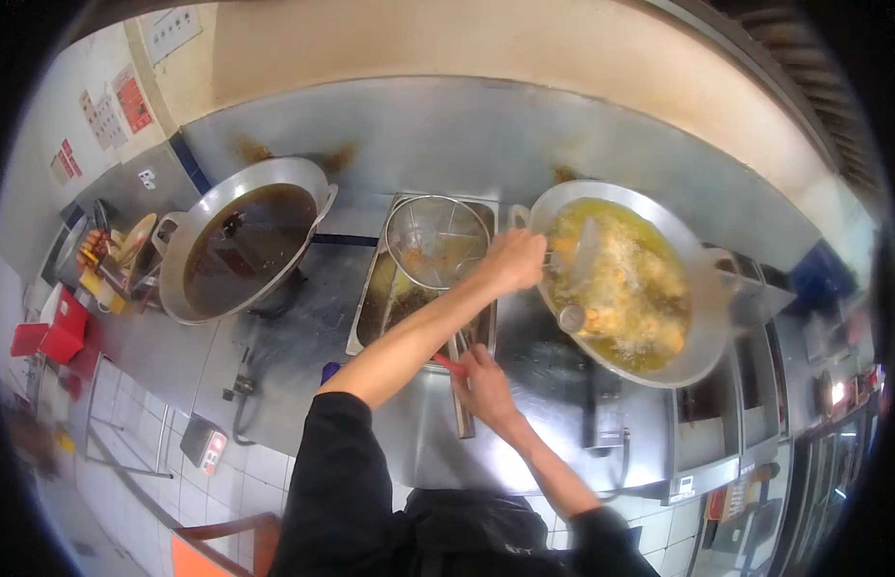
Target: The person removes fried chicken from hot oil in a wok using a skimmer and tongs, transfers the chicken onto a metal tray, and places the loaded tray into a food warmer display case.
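My left hand reaches across to the right-hand wok and is closed around a metal spatula, its blade over the bubbling oil. Battered pieces of food fry there under pale foam. A round metal piece shows at the wok's near left edge. Lower down, my right hand is closed at a red handle, beside the long metal handle below the wire strainer; what the red handle belongs to is mostly hidden. The strainer lies on a rectangular metal tray with oily residue.
A second wok of dark oil stands on the left. Beyond it are a red box and assorted utensils. Metal-framed compartments adjoin the right wok. An orange chair stands at the lower left.
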{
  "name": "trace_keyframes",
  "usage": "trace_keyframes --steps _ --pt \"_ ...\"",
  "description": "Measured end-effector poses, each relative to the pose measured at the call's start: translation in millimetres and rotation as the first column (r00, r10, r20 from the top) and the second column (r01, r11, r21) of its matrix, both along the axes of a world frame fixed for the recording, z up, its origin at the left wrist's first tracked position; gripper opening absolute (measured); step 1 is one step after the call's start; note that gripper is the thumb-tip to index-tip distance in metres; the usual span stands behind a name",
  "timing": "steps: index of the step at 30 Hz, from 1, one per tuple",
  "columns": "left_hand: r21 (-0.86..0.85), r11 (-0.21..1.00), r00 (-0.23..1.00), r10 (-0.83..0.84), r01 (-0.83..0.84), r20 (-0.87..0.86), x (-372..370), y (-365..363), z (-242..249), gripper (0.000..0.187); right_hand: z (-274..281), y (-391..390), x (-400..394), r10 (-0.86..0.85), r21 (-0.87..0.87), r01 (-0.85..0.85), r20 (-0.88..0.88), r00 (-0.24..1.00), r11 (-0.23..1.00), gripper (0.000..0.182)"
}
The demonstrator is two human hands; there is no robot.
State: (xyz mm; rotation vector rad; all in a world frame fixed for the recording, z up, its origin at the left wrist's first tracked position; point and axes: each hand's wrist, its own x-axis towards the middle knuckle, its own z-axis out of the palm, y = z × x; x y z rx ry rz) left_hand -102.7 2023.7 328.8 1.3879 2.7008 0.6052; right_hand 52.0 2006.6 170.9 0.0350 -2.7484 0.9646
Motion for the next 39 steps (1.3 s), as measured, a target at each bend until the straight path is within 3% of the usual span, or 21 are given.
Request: trace_keyframes --steps 2,4,6,8,9,10,11,13,15,16,17,18,20,24,26,27,29,32,36,39 --pt "-0.045 0.999 0.997 -0.001 -0.002 -0.082 -5 9 -3 0.022 16 2 16 -0.048 -0.078 0.037 -0.141 0.989 0.996 0.025" --pt "0.399 0.888 0.829 0.037 0.229 -0.558 4 -2 -11 0.022 49 -2 40 -0.114 -0.142 0.095 -0.133 0.985 0.985 0.023" --pt "0.621 0.722 0.923 -0.066 0.306 -0.378 47 -55 44 0.025 69 0 63 -0.194 -0.21 0.165 -0.121 0.974 0.964 0.022" --pt "0.719 0.665 0.977 -0.086 0.202 -0.195 75 -116 49 0.029 78 4 80 -0.282 -0.25 0.23 -0.197 0.939 0.94 0.019" --pt "0.81 0.562 0.979 0.0 0.17 -0.206 85 -144 40 0.023 82 6 86 -0.295 -0.254 0.242 -0.199 0.935 0.937 0.019" --pt "0.932 0.361 0.996 0.086 -0.023 -0.009 95 -166 -4 0.014 84 9 90 -0.331 -0.236 0.278 -0.226 0.916 0.931 0.018" --pt "0.93 0.163 0.937 0.175 -0.331 0.303 118 -183 -28 0.019 85 11 92 -0.366 -0.22 0.315 -0.253 0.896 0.923 0.018" --pt "0.786 0.032 0.724 0.413 -0.617 0.552 130 -195 -110 0.026 82 13 91 -0.415 -0.299 0.34 -0.238 0.878 0.891 0.017" --pt "0.446 0.188 0.48 0.212 -0.875 0.851 153 -179 -204 0.026 82 13 86 -0.435 -0.333 0.352 -0.218 0.874 0.875 0.016" --pt "0.171 0.235 0.173 -0.014 -0.957 0.985 161 -166 -230 0.027 77 12 83 -0.425 -0.325 0.346 -0.215 0.879 0.88 0.016" --pt "-0.089 0.337 -0.17 -0.219 -0.937 0.961 164 -156 -243 0.028 72 11 76 -0.422 -0.327 0.342 -0.215 0.881 0.881 0.016" --pt "-0.091 0.335 -0.171 -0.215 -0.938 0.962 164 -152 -232 0.028 65 9 72 -0.432 -0.334 0.342 -0.247 0.868 0.878 0.016" --pt "-0.055 0.429 -0.304 -0.539 -0.902 0.786 158 -143 -199 0.033 46 6 67 -0.441 -0.316 0.342 -0.328 0.836 0.885 0.017" --pt "0.162 0.472 -0.236 -0.673 -0.866 0.701 123 -209 -213 0.033 11 0 65 -0.488 -0.321 0.383 -0.383 0.784 0.866 0.017" --pt "0.075 0.521 -0.183 -0.427 -0.85 0.886 123 -226 -181 0.032 -7 0 66 -0.486 -0.332 0.378 -0.362 0.795 0.864 0.018" --pt "0.085 0.517 -0.171 -0.428 -0.852 0.887 125 -231 -175 0.032 -15 0 65 -0.488 -0.344 0.378 -0.335 0.806 0.86 0.018" --pt "0.05 0.528 -0.053 -0.179 -0.848 0.982 131 -239 -167 0.032 -26 0 61 -0.46 -0.315 0.358 -0.365 0.809 0.879 0.018" --pt "0.108 0.476 0.057 -0.119 -0.873 0.991 135 -250 -153 0.034 -31 -7 54 -0.383 -0.289 0.305 -0.27 0.883 0.907 0.02" --pt "0.119 0.502 0.061 -0.131 -0.856 0.99 132 -263 -134 0.031 -32 -13 26 -0.256 -0.207 0.215 -0.201 0.945 0.954 0.025" --pt "0.111 0.546 0.039 -0.142 -0.83 0.989 132 -259 -152 0.032 -15 -18 24 -0.334 -0.139 0.313 -0.165 0.928 0.939 0.026"
